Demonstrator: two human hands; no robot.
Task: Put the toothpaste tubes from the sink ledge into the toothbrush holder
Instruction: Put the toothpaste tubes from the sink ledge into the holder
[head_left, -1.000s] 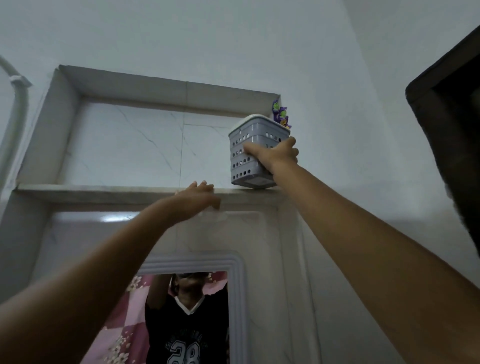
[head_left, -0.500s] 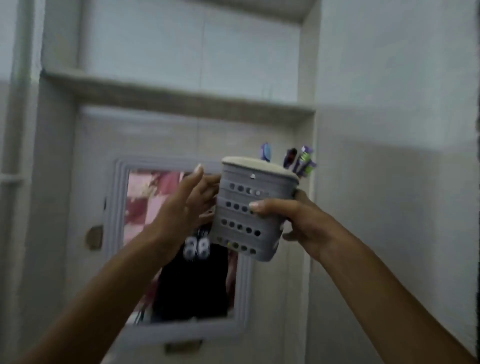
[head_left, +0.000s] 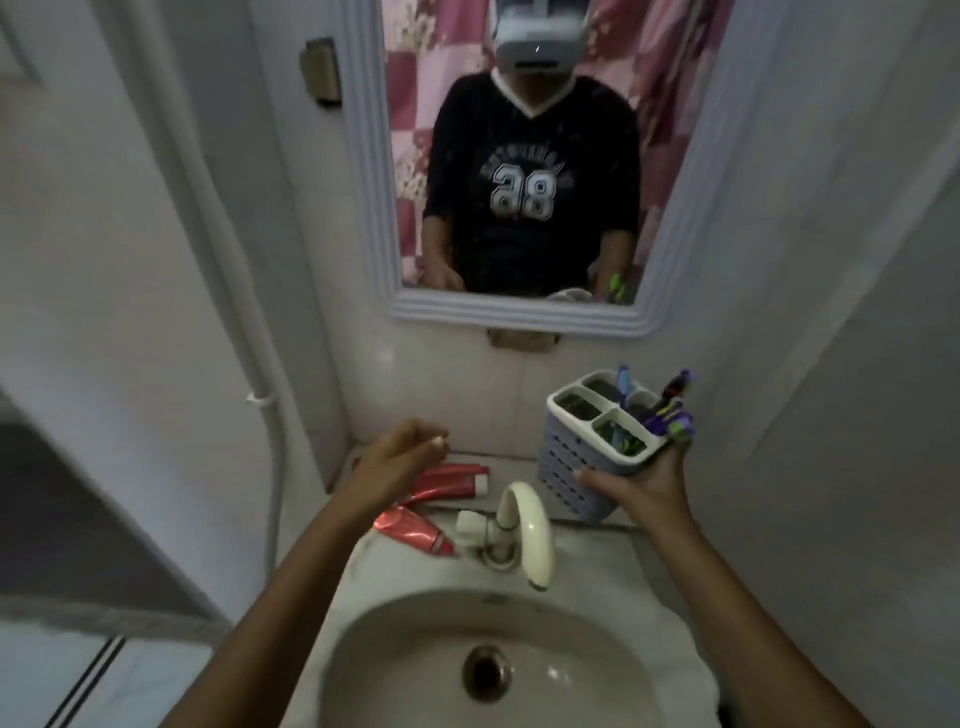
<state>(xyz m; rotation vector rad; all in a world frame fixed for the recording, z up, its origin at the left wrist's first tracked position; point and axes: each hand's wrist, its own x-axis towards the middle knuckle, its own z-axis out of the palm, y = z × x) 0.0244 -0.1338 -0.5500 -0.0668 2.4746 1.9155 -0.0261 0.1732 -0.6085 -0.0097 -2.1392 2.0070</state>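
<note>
Toothpaste tubes (head_left: 441, 486) were laid on the sink ledge (head_left: 582, 540) at frame centre, under the loosely spread left hand (head_left: 400, 460); the toothbrush holder (head_left: 592, 447) was gripped by the right hand (head_left: 644, 486).

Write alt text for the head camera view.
A right hand holds a grey toothbrush holder above a sink ledge while the open left hand hovers over red toothpaste tubes beside the tap.

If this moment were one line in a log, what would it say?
left hand open above toothpaste tubes | right hand holding toothbrush holder | tubes on sink ledge
</note>
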